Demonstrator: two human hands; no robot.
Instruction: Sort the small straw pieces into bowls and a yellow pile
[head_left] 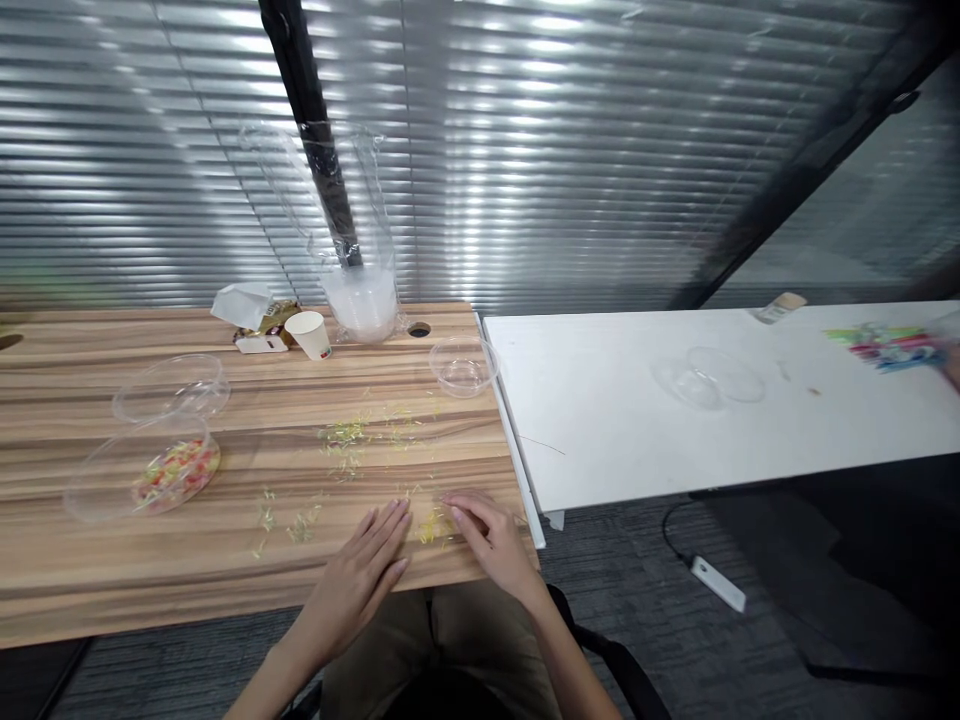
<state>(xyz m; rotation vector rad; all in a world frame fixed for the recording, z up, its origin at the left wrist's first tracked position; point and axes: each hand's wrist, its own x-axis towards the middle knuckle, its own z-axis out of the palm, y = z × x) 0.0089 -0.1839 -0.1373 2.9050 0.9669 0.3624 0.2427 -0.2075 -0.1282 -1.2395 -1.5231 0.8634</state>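
Note:
My left hand (pixel 366 565) lies flat on the wood-grain table, fingers stretched out and holding nothing. To its right, my right hand (pixel 496 545) is bent over the tabletop with thumb and fingertips close together in a pinch. Whatever is between them is too small to make out. Tiny yellow strips (pixel 429 527) lie between the two hands, beside the right fingertips. A looser scatter of yellow-green strips (pixel 346 432) spreads farther back, and pale strips (pixel 303 524) lie left of my left hand. Red and yellow bits (pixel 178 472) fill part of a clear round tub at left.
Another clear tub (pixel 171 388) and a clear bowl (pixel 463 368) stand farther back. Behind are a paper cup (pixel 309 335), a tissue box (pixel 262 335) and bagged plastic tubs (pixel 364 305). On the white table (pixel 600 450), a blurred person's hand (pixel 952 365) is by coloured strips (pixel 892 348).

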